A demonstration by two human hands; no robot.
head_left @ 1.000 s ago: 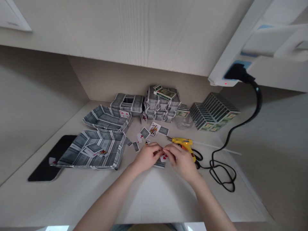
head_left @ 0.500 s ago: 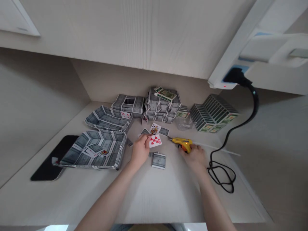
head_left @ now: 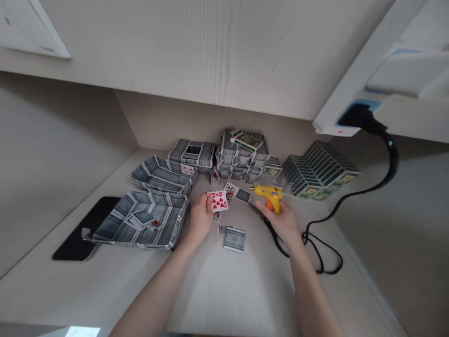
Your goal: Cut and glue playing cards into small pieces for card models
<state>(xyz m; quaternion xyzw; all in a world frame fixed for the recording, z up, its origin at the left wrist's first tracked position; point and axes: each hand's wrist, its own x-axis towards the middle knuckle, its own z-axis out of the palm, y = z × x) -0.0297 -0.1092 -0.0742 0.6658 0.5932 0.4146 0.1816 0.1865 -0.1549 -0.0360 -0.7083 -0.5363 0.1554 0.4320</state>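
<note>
My left hand [head_left: 201, 219] is closed on a playing card [head_left: 219, 201], a ten of hearts with its face up. In my right hand [head_left: 281, 219] is a yellow hot glue gun [head_left: 268, 193], its nozzle pointing left toward the cards. The fingers wrap round its handle near the orange trigger. Beyond the held card lie a face-up queen card [head_left: 230, 192] and a face-down card [head_left: 242, 195]. Closer to me, a small stack of face-down cards [head_left: 234, 239] rests on the table.
Trays made of cards [head_left: 175, 220] stand at left, over a black phone [head_left: 75, 238]. Card-built boxes [head_left: 242, 157] line the back wall, and stacked card packs [head_left: 315, 171] stand at right. A black cord [head_left: 336, 206] runs from a power strip [head_left: 328, 124] down to the table.
My right hand has lifted the glue gun off the table, and its cord has shifted with it. The held card has turned more toward me. The view has shifted slightly.
</note>
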